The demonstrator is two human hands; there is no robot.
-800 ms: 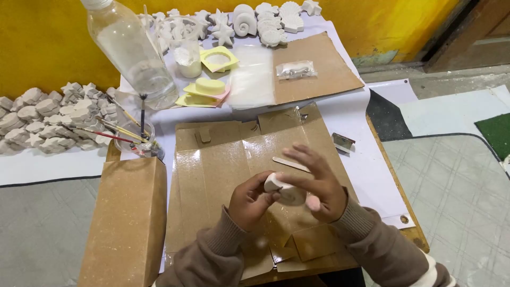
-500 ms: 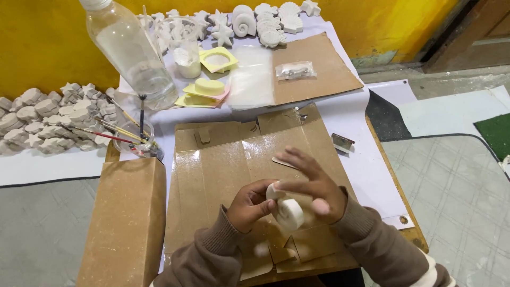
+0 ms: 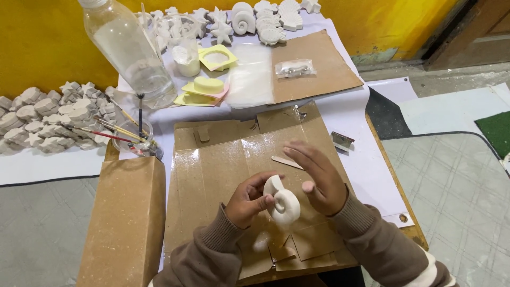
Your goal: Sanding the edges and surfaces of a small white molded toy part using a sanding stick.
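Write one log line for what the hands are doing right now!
left hand: holds white plaster snail shell | right hand: open beside shell, fingers spread | under: flattened cardboard | nearby: wooden stick, paintbrush jar

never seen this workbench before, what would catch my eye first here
The white spiral shell cast at the centre stands out first, pinched in the left hand over flattened brown cardboard, with the right hand open beside it. Next comes the big clear plastic bottle at upper left, then the rows of white shell and starfish casts along the yellow wall.
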